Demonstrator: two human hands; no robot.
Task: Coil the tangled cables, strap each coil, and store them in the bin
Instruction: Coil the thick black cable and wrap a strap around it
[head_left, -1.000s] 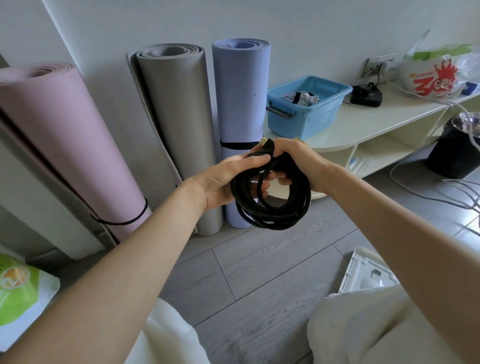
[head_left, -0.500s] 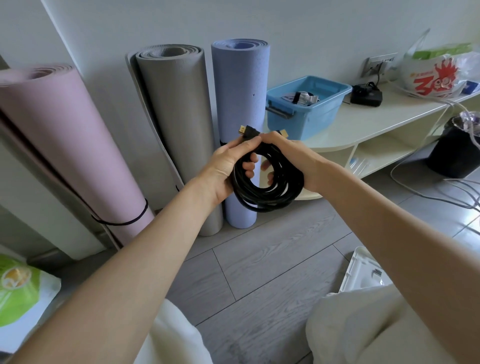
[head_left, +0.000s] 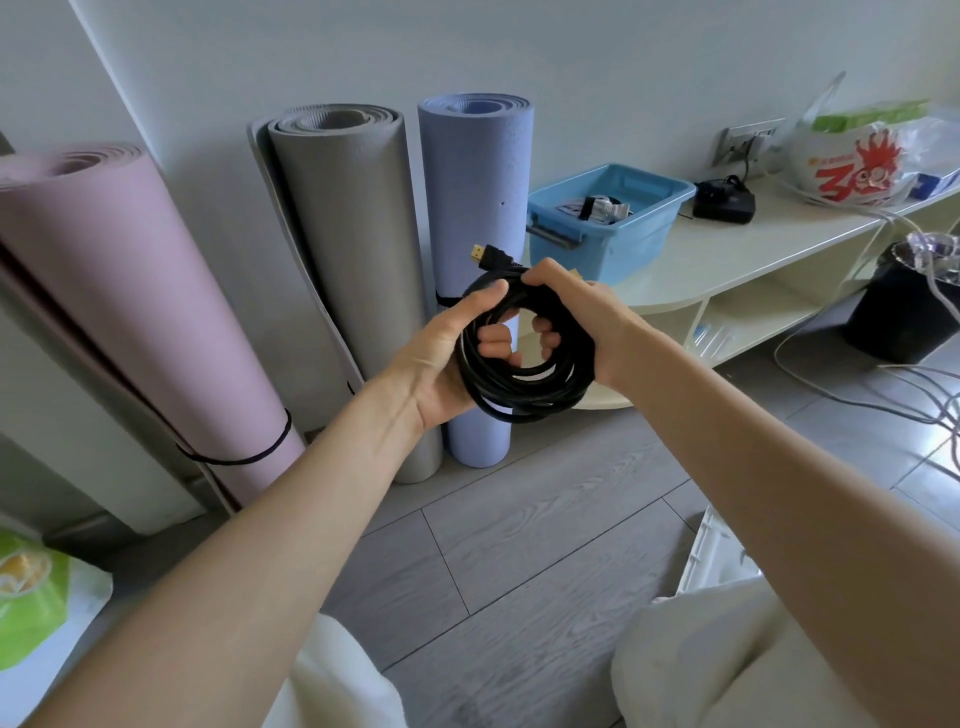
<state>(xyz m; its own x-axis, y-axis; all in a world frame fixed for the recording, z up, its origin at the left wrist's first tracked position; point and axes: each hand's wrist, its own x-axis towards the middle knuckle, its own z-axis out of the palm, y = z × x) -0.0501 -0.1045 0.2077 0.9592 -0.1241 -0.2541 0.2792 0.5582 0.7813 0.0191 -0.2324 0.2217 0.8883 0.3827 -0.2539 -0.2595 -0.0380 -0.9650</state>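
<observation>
Tilted flatter than a moment ago, the black cable coil (head_left: 524, 364) sits gripped between the left hand (head_left: 447, 358) and right hand (head_left: 574, 317), fingers curled through its loops, blue bin (head_left: 623, 228) beyond the right hand.

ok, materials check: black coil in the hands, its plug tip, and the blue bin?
Black cable coil: likely rubber or PVC jacket, semi-matte with a soft sheen, bending in smooth loops. Both hands grip it.
Plug: black moulded plastic body, gold-coloured, probably plated metal tip; it glints yellow.
Blue bin: looks like moulded plastic, smooth, slightly glossy, uniform colour, rounded rim.
</observation>
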